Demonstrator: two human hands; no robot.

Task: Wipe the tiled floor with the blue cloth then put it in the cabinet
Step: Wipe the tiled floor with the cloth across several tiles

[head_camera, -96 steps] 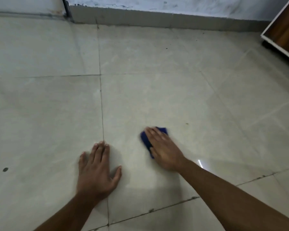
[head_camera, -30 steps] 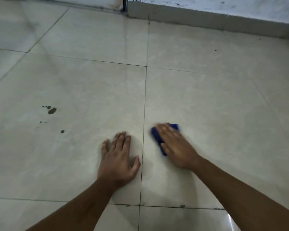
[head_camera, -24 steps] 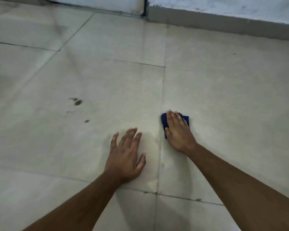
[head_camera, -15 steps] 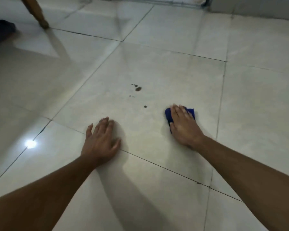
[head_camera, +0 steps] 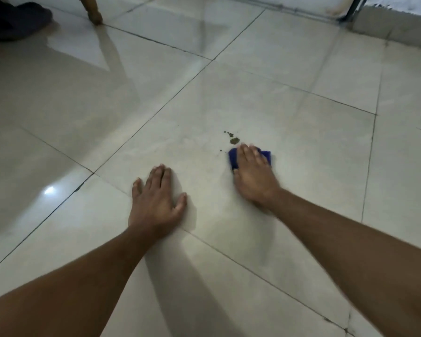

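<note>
The right hand (head_camera: 252, 175) presses flat, fingers straight, on the blue cloth (head_camera: 233, 158) on the floor (head_camera: 301, 117), just below a dark stain (head_camera: 233, 141). The left hand (head_camera: 156, 200) rests open and spread on the floor, left of the cloth, holding nothing.

No text, label, brand, number or sign can be read anywhere in the head view. The blue cloth (head_camera: 233, 158) shows plain fabric where it sticks out from under the hand. The dark slipper (head_camera: 15, 19) in the far corner seems unmarked too, though it is dim and partly cut off.
</note>
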